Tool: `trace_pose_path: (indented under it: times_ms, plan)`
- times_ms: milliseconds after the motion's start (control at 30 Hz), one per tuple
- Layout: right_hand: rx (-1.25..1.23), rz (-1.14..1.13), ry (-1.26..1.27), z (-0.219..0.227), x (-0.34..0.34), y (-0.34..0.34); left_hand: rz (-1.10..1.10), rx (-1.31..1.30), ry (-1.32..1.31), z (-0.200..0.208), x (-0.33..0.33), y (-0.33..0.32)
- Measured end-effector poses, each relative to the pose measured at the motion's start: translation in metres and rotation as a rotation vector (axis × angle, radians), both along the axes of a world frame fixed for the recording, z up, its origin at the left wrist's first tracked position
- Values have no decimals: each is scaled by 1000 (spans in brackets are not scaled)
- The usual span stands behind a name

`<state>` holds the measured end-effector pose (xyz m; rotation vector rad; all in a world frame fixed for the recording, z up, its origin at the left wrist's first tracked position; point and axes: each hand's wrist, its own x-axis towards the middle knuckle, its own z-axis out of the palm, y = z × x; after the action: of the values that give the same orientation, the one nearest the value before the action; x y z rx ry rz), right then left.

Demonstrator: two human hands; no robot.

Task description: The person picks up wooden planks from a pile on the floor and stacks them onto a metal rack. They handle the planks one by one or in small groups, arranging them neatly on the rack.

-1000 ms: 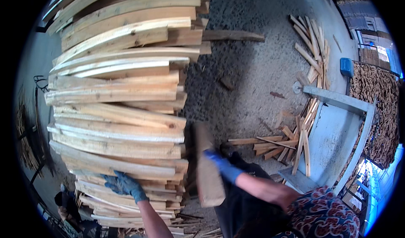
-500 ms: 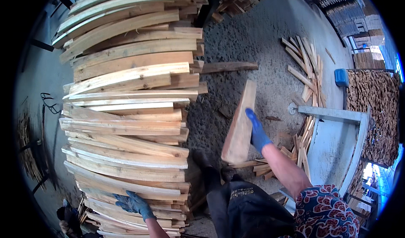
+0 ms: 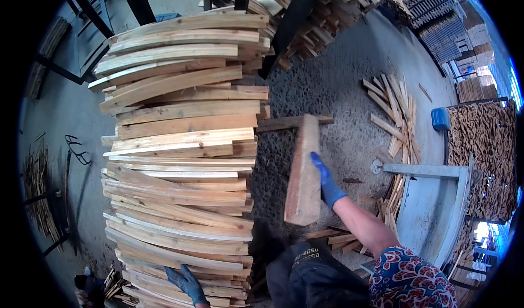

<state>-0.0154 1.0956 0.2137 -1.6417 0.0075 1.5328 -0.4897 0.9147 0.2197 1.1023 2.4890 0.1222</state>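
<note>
My right hand (image 3: 326, 185), in a blue glove, grips a thick, tapered wooden board (image 3: 304, 182) by its right edge. The board is held upright-slanting over the floor, its rough reddish-brown side facing the stack. To its left is a long, tall stack of pale sawn boards (image 3: 180, 190), laid crosswise in uneven layers. On the near part of that stack lies my left hand (image 3: 186, 284) in a greyish-blue glove, fingers apart, holding nothing. My right thumb shows along the board's edge; the other fingers are hidden behind it.
A dark wooden plank (image 3: 273, 123) juts out from under the stack. Loose wood strips (image 3: 396, 117) lie on the floor at right, near a pale metal cart (image 3: 428, 210). Dark metal posts (image 3: 289, 24) stand at the far end. A long-handled fork (image 3: 76, 148) is at left.
The board has tilted so more of its rough side shows, and my right hand has come slightly nearer and left. The view has shifted, showing more of the stack's far end.
</note>
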Motion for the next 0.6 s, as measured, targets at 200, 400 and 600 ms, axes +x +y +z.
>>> trace_pose_path:
  times_ms: [200, 400, 600]
  plan:
    - [172, -45, 49, -7, 24, 86, 205, 40, -28, -4, 27, -7]
    - [280, 274, -31, 13, -25, 155, 230, -48, -215, 32, 59, 26]
    - [-3, 128, 55, 37, 58, 141, 243, -233, -156, 19, 79, 14]
